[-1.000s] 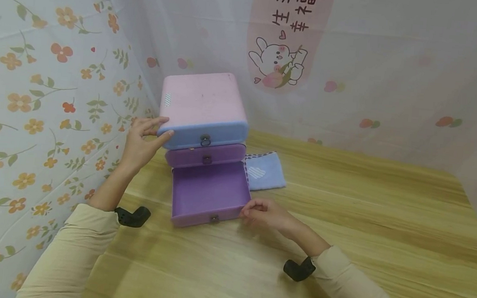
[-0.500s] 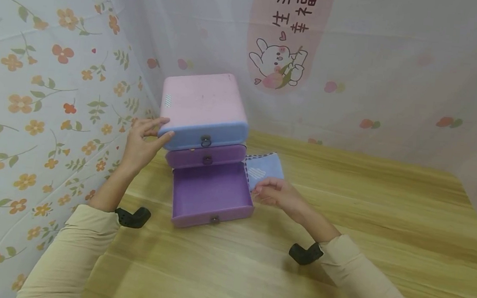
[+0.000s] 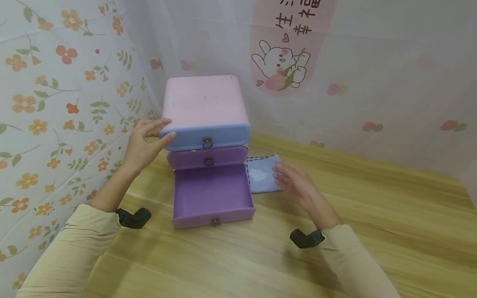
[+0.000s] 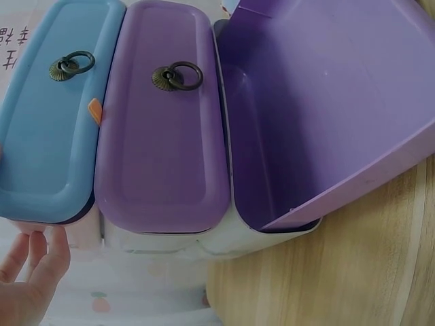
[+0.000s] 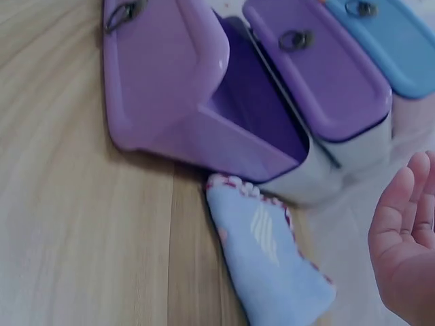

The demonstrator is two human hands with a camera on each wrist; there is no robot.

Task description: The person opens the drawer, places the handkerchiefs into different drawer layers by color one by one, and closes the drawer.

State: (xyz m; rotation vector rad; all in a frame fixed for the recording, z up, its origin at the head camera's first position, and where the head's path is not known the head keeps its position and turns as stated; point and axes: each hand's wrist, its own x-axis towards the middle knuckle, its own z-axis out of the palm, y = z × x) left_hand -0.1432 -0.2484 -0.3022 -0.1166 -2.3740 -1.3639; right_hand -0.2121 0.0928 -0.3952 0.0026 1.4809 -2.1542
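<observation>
My left hand holds the front left corner of a small drawer cabinet, thumb at the blue front and fingers at the pink top and side. The blue top drawer and the purple middle drawer are pushed in. Below them, the purple bottom drawer is pulled out, with nothing inside it. My right hand hovers at the right edge of a folded light-blue cloth, fingers slightly bent. In the right wrist view, the same hand has nothing between its fingers.
The cloth lies on the wood-grain table, against the cabinet's right side. A floral curtain stands close on the left, and a pale printed curtain hangs behind. Ring pulls stick out from the drawer fronts.
My right hand has left the front right corner of the bottom drawer and moved up and right to the blue cloth. My left hand stays at the cabinet corner.
</observation>
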